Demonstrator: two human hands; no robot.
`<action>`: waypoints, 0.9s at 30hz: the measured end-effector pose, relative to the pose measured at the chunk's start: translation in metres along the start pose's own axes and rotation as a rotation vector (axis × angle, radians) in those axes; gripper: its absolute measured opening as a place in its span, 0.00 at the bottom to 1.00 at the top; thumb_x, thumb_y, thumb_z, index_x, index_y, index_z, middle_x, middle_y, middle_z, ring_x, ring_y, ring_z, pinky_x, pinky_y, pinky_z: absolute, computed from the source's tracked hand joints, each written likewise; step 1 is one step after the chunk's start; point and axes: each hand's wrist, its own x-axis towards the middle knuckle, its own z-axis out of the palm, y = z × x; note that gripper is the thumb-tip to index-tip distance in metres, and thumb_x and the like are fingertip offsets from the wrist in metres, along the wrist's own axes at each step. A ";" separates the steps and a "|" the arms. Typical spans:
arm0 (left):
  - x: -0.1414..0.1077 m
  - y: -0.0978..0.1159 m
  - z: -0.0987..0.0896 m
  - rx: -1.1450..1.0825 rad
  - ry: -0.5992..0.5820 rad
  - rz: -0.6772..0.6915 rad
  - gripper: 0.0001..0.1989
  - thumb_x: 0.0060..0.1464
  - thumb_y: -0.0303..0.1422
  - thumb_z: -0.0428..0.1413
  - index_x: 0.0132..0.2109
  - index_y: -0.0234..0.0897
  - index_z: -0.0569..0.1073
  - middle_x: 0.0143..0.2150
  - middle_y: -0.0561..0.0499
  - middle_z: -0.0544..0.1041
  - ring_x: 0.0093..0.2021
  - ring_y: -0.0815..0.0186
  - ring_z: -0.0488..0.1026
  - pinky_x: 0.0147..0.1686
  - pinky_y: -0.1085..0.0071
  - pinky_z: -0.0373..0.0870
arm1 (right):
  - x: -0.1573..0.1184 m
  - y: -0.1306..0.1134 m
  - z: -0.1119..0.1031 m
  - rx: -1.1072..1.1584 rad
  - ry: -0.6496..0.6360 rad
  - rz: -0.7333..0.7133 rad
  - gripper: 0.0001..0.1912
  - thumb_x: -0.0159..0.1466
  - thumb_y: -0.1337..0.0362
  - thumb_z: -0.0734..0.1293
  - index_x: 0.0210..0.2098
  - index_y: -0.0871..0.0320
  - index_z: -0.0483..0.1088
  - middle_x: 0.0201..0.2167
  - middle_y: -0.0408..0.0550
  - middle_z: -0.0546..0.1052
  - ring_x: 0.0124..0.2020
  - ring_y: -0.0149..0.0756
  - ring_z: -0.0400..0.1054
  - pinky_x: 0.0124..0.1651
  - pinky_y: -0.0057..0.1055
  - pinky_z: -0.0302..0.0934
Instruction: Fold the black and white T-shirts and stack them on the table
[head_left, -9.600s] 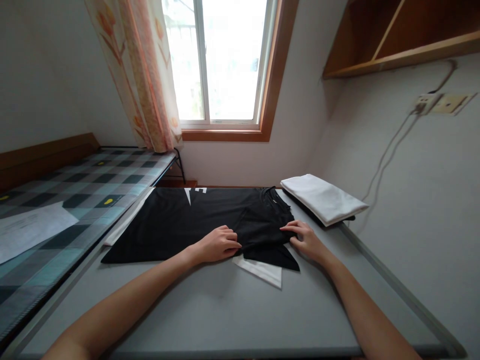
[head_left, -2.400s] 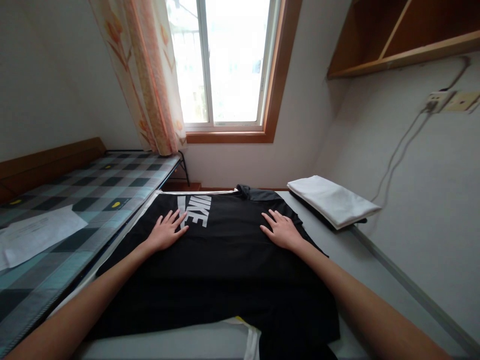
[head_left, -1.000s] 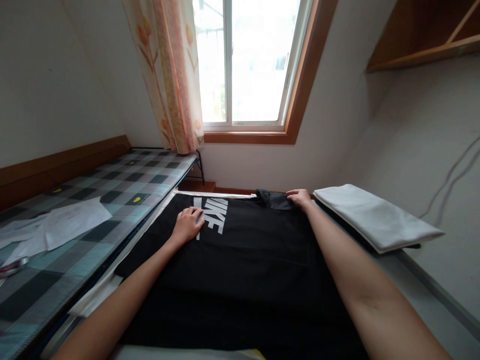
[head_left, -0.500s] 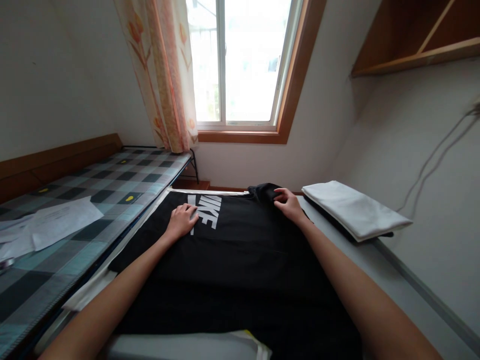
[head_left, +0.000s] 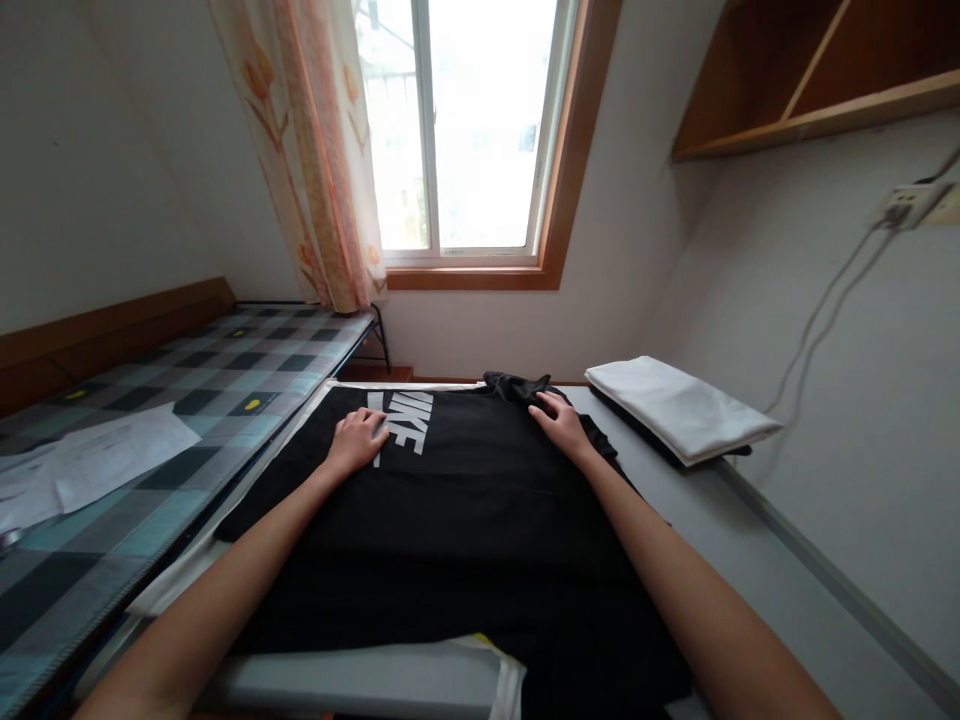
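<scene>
A black shirt [head_left: 450, 530] lay spread over the table [head_left: 675, 515] across the centre and lower centre of the frame, its pale print [head_left: 412, 425] near the middle, reading in large letters turned sideways. The left hand [head_left: 356, 440], left of centre, rested on the shirt at the edge of the print, fingers bent and the thumb a little apart from them, so its grip was loose and closed around nothing. The right hand [head_left: 566, 430], right of centre, was at a bunched fold [head_left: 517, 387] of dark cloth along the far side; its fingertips met the fabric there, but whether that grip was pinching it I could not tell.

White fabric [head_left: 176, 575] showed from under the shirt at the lower left, and a white strip [head_left: 508, 680] with a touch of yellow at the bottom centre. Right of the right hand, well clear of it, a folded white cloth [head_left: 682, 405] sat on something black [head_left: 649, 430]. At the left of the frame, papers [head_left: 112, 455] lay on a bed [head_left: 277, 350] with a checked cover. A flowered curtain [head_left: 322, 170] hung beside the window [head_left: 487, 130] at the top, and a wooden shelf [head_left: 862, 112] filled the upper right corner.
</scene>
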 end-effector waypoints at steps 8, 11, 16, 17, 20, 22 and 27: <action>0.017 0.041 -0.007 -0.015 0.058 -0.110 0.17 0.59 0.40 0.50 0.50 0.41 0.76 0.54 0.41 0.72 0.56 0.48 0.66 0.53 0.54 0.63 | -0.018 -0.009 -0.025 0.223 -0.366 -0.077 0.30 0.62 0.40 0.59 0.25 0.56 0.79 0.28 0.48 0.80 0.34 0.40 0.73 0.43 0.36 0.66; 0.033 0.074 -0.007 -0.147 0.045 -0.046 0.17 0.60 0.40 0.49 0.50 0.40 0.76 0.50 0.43 0.76 0.52 0.51 0.70 0.50 0.58 0.66 | -0.020 -0.004 -0.027 0.213 -0.261 -0.074 0.35 0.63 0.36 0.54 0.24 0.56 0.76 0.27 0.49 0.79 0.31 0.40 0.72 0.41 0.35 0.65; 0.064 0.128 0.003 -0.508 -0.082 0.013 0.15 0.60 0.38 0.51 0.49 0.37 0.75 0.42 0.45 0.80 0.42 0.60 0.76 0.43 0.68 0.69 | -0.018 0.012 -0.044 -0.088 0.172 0.133 0.28 0.66 0.44 0.53 0.32 0.57 0.75 0.26 0.53 0.77 0.33 0.44 0.72 0.40 0.36 0.63; 0.070 0.137 0.006 -0.552 -0.106 0.025 0.15 0.60 0.37 0.52 0.49 0.36 0.75 0.42 0.45 0.80 0.42 0.61 0.76 0.43 0.69 0.69 | -0.019 0.016 -0.048 -0.192 0.204 0.205 0.24 0.66 0.48 0.55 0.36 0.57 0.75 0.28 0.54 0.78 0.35 0.46 0.73 0.40 0.36 0.63; 0.082 0.159 0.014 -0.605 -0.165 0.045 0.15 0.57 0.34 0.54 0.49 0.36 0.75 0.41 0.46 0.81 0.41 0.61 0.77 0.43 0.70 0.70 | -0.024 0.025 -0.057 -0.379 0.192 0.347 0.20 0.64 0.54 0.59 0.50 0.55 0.72 0.35 0.55 0.79 0.40 0.50 0.73 0.41 0.37 0.62; 0.085 0.169 0.018 -0.602 -0.187 0.034 0.14 0.55 0.33 0.56 0.48 0.37 0.76 0.41 0.46 0.81 0.41 0.61 0.77 0.43 0.69 0.70 | -0.026 0.030 -0.057 -0.381 0.167 0.342 0.23 0.63 0.56 0.60 0.56 0.54 0.68 0.36 0.53 0.80 0.42 0.49 0.73 0.43 0.37 0.63; 0.079 0.180 0.022 -0.614 -0.239 -0.021 0.13 0.49 0.30 0.59 0.44 0.38 0.77 0.42 0.46 0.80 0.41 0.61 0.77 0.40 0.70 0.73 | -0.023 0.040 -0.045 -0.315 0.111 0.235 0.22 0.60 0.55 0.62 0.53 0.50 0.71 0.32 0.47 0.79 0.39 0.44 0.73 0.44 0.36 0.63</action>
